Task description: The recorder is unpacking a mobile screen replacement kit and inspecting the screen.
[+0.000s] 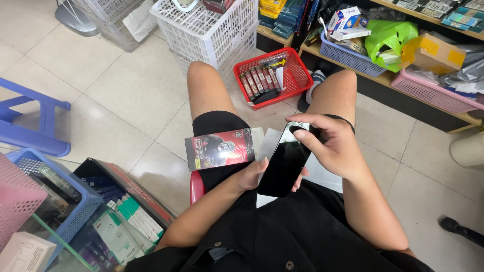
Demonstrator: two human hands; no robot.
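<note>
A black smartphone (283, 163) with a dark glossy screen is held over my lap. My left hand (254, 175) supports it from underneath at its lower end. My right hand (330, 143) grips its upper right edge, with the fingers curled over the top of the screen. A red and black flat package (218, 148) lies on my left thigh, just left of the phone. White sheets (267, 142) lie under the phone on my lap.
A red basket (297, 75) with several slim packs stands on the tiled floor between my knees. White crates (206, 30) stand behind it. Shelves with a blue basket (348, 58) and a pink basket (433, 93) are at the right. A blue stool (30, 123) and boxes are at the left.
</note>
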